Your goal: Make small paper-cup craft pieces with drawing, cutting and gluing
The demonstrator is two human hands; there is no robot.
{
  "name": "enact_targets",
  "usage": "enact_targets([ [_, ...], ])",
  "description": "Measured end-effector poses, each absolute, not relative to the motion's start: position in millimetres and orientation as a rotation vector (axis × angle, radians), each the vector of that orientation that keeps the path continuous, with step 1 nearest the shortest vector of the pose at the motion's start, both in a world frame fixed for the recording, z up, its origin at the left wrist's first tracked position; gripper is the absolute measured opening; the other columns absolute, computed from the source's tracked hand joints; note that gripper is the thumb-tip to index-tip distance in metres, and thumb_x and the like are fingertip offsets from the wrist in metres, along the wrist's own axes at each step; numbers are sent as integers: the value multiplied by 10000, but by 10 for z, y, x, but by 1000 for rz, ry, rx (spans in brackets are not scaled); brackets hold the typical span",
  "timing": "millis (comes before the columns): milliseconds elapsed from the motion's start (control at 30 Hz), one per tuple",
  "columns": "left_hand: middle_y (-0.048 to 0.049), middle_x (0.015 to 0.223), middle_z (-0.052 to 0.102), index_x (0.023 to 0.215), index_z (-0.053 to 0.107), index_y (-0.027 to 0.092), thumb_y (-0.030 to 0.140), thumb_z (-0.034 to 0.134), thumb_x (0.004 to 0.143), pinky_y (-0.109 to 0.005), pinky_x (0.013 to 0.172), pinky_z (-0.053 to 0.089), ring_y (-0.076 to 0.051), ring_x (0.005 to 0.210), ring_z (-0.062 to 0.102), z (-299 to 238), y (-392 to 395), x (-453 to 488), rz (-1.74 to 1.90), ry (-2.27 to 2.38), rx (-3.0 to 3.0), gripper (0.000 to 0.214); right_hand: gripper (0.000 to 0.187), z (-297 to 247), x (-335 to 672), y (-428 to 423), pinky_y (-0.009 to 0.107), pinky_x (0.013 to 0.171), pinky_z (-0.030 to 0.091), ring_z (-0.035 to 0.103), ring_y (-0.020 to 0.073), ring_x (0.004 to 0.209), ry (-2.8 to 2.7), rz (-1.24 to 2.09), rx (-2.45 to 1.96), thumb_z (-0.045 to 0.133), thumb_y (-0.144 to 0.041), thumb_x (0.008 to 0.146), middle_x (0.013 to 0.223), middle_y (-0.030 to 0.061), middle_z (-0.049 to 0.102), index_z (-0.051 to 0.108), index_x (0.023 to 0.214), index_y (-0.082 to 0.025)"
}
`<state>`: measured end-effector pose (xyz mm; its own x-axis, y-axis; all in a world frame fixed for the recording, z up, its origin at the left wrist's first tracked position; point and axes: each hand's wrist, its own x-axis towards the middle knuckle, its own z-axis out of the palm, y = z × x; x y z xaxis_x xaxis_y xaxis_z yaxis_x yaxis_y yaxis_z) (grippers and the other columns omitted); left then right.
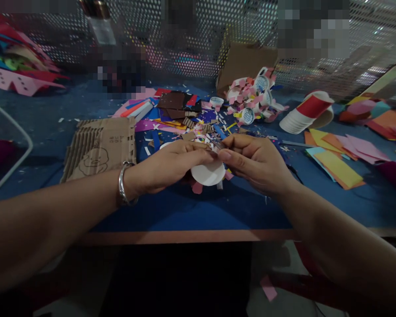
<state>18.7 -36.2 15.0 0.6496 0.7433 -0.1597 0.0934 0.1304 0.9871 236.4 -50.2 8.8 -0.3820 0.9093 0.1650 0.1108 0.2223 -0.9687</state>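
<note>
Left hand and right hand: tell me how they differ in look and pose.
The left hand has a silver bracelet at its wrist; the right hand has a bare wrist. The left hand's thumb reaches out fairly straight, while the right hand's fingers curl in, its thumb and forefinger close together. Both are at the white round piece.

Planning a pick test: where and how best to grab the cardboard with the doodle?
Likely best: the ridged left edge of the cardboard, approached from the left, thumb above, fingers below. It appears flat, and the left forearm hides part of its near edge, making that side awkward.
</note>
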Motion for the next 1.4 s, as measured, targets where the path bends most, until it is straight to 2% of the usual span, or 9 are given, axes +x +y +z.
enact_targets([
  [233, -24, 632, 737, 814, 729, 166, 379, 699, 967, -211, 485, 338, -111, 523, 616, 161, -344, 175, 536, 786, 1415, 264, 453, 104, 2339, -516, 244, 465, 360, 468, 77, 534, -1595, 1332, -933, 1010, -532, 782, 705, -50, 585, 713, 862, -200],
  [500, -37, 658, 750, 777, 743, 154, 439, 773, 959, -199, 477, 347, -99, 525, 596, 145, -309, 157, 529, 730, 1458, 339, 385, 96, 2358, -502, 257, 500, 382, 447, 68, 532, -1659, 1354, -876, 961, -488, 869, 719, -55, 561, 705, 852, -202],
  [633, -17, 627, 691, 744, 723, 153, 405, 834, 943, -197, 463, 324, -84, 509, 535, 146, -323, 165, 596, 693, 1508, 339, 410, 73, 2376, -487, 264, 486, 357, 455, 77, 538, -1684, 1332, -888, 947, -522, 876, 725, -54, 544, 682, 869, -210],
  [733, -4, 607, 635, 731, 721, 150, 315, 801, 973, -196, 458, 309, -74, 501, 502, 134, -298, 182, 680, 741, 1505, 304, 396, 58, 2388, -482, 277, 482, 345, 438, 79, 528, -1706, 1305, -899, 946, -505, 881, 731, -56, 530, 674, 894, -218],
  [833, 3, 627, 605, 740, 708, 153, 216, 697, 1028, -198, 443, 286, -65, 491, 473, 127, -212, 170, 802, 891, 1361, 295, 389, 54, 2414, -480, 293, 503, 344, 416, 95, 570, -1709, 1206, -899, 937, -507, 889, 747, -44, 516, 672, 886, -222],
  [933, -2, 665, 605, 798, 744, 145, 203, 654, 1062, -191, 447, 273, -59, 507, 452, 135, -115, 133, 913, 992, 1253, 285, 403, 52, 2448, -468, 309, 546, 356, 454, 128, 656, -1729, 1019, -932, 904, -547, 914, 770, -18, 523, 669, 864, -222],
  [1033, -14, 703, 632, 803, 761, 136, 180, 679, 1048, -182, 460, 281, -55, 533, 470, 133, -90, 116, 863, 954, 1281, 263, 418, 39, 2458, -449, 317, 598, 387, 497, 145, 705, -1806, 809, -982, 869, -581, 938, 778, -5, 551, 672, 867, -220],
  [1167, -13, 717, 652, 782, 757, 138, 210, 759, 991, -177, 508, 350, -68, 587, 521, 104, -150, 130, 761, 806, 1424, 221, 350, 24, 2426, -441, 310, 624, 402, 492, 133, 685, -1926, 615, -1010, 799, -518, 1011, 776, -6, 601, 689, 899, -205],
  [1400, -33, 751, 700, 761, 752, 148, 338, 823, 939, -203, 546, 402, -95, 629, 567, 90, -196, 124, 695, 784, 1571, 270, 393, 25, 2409, -434, 295, 607, 411, 538, 139, 675, -1975, 643, -1021, 821, -571, 969, 757, 0, 667, 733, 915, -192],
])
